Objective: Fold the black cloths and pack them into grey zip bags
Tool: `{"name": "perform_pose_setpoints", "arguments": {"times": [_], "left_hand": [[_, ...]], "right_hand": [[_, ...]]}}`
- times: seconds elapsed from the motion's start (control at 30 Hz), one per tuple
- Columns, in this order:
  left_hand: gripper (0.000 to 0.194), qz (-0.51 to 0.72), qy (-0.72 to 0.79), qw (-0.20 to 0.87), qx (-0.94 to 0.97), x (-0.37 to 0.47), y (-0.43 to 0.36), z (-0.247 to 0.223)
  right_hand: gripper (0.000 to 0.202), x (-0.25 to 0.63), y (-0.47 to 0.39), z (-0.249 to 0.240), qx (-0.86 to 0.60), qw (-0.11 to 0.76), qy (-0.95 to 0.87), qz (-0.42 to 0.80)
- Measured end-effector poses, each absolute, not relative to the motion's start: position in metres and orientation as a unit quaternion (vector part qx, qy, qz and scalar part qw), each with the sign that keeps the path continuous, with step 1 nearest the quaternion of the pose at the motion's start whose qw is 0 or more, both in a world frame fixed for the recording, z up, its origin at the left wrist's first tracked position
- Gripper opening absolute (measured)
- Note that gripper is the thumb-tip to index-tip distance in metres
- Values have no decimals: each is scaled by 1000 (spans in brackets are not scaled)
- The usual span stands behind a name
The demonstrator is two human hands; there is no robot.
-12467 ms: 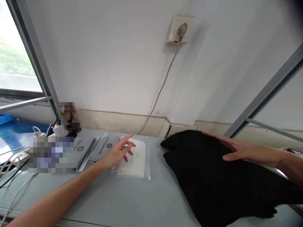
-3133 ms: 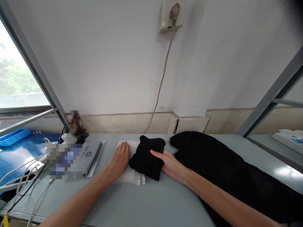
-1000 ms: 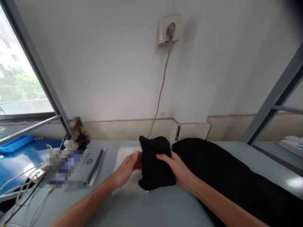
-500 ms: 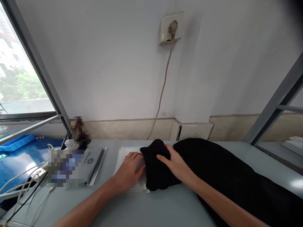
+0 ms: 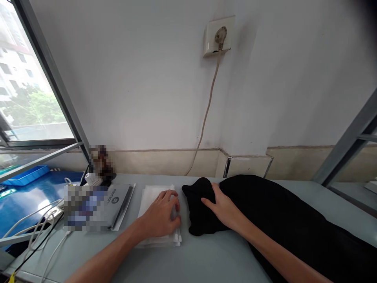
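My left hand [image 5: 161, 214] rests on a flat stack of clear plastic bags [image 5: 153, 191] on the grey table. Its fingers and thumb curl over the stack's right edge. A piece of bunched black cloth [image 5: 202, 220] lies to the right, a small gap away from the bags. My right hand [image 5: 223, 206] grips this cloth from above, thumb on top and the other fingers partly hidden at its far side. Behind and right of that hand, a larger black cloth mass [image 5: 282, 224] spreads along the table; where the two pieces meet is hard to make out.
Left of the bags lies a grey packaged item [image 5: 119, 202] in clear wrapping. White cables [image 5: 48, 220] and a power strip [image 5: 93, 179] are beside it. A cord [image 5: 208, 104] hangs from the wall socket [image 5: 218, 35]. Metal frame posts [image 5: 344, 137] stand at both sides.
My left hand and the bag stack have shifted left, out from beside the black cloth, leaving a strip of table between. My right hand stays on the cloth. The view has turned slightly left.
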State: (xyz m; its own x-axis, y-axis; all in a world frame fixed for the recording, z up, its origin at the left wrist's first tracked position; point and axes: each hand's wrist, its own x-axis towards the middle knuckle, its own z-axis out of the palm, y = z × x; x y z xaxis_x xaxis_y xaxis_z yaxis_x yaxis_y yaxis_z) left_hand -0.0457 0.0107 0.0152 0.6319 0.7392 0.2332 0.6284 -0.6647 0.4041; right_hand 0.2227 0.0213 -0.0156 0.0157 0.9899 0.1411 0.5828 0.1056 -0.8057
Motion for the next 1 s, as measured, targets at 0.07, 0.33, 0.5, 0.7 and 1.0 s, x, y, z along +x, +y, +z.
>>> {"name": "perform_pose_setpoints", "arguments": {"times": [0.07, 0.33, 0.5, 0.7, 1.0], "left_hand": [[22, 193, 381, 142, 893, -47, 12, 15], [34, 209, 361, 127, 900, -46, 20, 8], [34, 217, 359, 126, 899, -45, 23, 4], [27, 249, 358, 135, 890, -41, 27, -1], [33, 265, 357, 131, 886, -41, 29, -8]], "right_hand": [[45, 221, 20, -16, -594, 363, -663, 275], [54, 219, 18, -21, -579, 332, -738, 97], [40, 213, 9, -11, -569, 292, -769, -7], [80, 204, -5, -13, -525, 193, -826, 70], [62, 209, 4, -19, -500, 159, -843, 117]]}}
